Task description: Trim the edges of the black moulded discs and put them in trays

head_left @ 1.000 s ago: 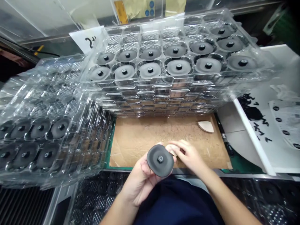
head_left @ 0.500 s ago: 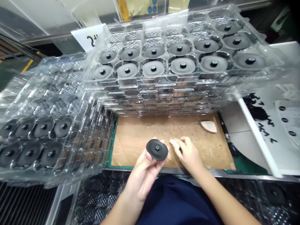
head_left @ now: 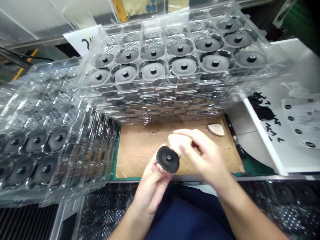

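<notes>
My left hand [head_left: 152, 186] grips a round black disc [head_left: 167, 159] with a small hub at its centre, holding it by the edge above the front of a brown cardboard mat [head_left: 140, 150]. Just right of the disc, my right hand [head_left: 200, 155] is raised and smeared by motion, its fingers curled towards the disc's rim; I cannot make out whether it holds anything. Behind the mat stands a stack of clear plastic trays [head_left: 165, 100], the top one holding several grey discs [head_left: 184, 66].
A second stack of clear trays [head_left: 82, 140] with dark discs [head_left: 58, 138] lies at the left. A small pale wedge [head_left: 216, 129] rests on the mat's far right. White boards with black scraps [head_left: 262, 111] and a printed sheet [head_left: 300, 120] sit at the right.
My right hand has lifted off the mat and moved up and closer to the disc, now blurred. The left hand keeps the disc, tilted a little differently.
</notes>
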The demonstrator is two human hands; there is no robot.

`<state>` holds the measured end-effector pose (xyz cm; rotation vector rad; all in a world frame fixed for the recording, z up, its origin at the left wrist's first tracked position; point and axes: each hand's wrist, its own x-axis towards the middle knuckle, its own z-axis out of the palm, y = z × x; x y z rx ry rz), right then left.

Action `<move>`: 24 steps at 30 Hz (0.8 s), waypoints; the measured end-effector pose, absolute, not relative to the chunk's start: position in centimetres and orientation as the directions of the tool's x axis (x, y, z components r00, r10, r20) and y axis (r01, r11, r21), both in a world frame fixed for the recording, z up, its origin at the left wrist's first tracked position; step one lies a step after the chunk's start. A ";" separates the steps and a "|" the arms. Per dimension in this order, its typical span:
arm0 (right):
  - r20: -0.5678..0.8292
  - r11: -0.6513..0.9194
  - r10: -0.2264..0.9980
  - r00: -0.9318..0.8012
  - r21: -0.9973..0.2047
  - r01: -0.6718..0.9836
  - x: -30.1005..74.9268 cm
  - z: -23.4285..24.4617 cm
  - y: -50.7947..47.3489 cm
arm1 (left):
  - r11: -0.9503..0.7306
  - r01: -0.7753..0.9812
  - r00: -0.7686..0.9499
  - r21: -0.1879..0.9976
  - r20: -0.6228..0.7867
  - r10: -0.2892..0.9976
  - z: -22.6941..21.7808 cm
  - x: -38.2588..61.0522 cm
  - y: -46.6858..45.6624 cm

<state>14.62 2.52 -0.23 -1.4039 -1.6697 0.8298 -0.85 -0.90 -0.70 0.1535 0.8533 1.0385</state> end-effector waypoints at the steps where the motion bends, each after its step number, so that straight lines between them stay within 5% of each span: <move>1: 0.212 0.257 0.965 -0.153 -0.880 0.399 13.9 1.4 2.2 | 0.542 -0.675 0.244 0.501 -0.542 0.805 -0.7 -0.7 -0.9; 5: 0.132 0.297 0.903 -0.409 -0.879 0.373 12.2 4.7 1.7 | 0.534 -0.636 0.214 0.557 -0.537 0.816 -0.4 -0.8 -0.7; 10: 0.288 0.343 0.937 -0.195 -0.859 0.381 11.6 4.2 1.6 | 0.493 -0.607 0.159 0.624 -0.512 0.844 0.1 -1.1 -0.5; 15: 0.105 0.226 0.929 -0.356 -0.920 0.320 12.2 4.4 1.9 | 0.529 -0.571 0.118 0.628 -0.574 0.810 0.3 -1.0 -0.5; 19: 0.287 0.323 0.946 -0.151 -0.868 0.376 12.1 4.5 2.0 | 0.516 -0.529 0.156 0.674 -0.520 0.840 0.6 -0.8 -0.3; 24: 0.143 0.262 0.921 -0.362 -0.916 0.305 12.2 4.4 1.5 | 0.537 -0.531 0.056 0.655 -0.606 0.794 0.8 -1.4 -0.2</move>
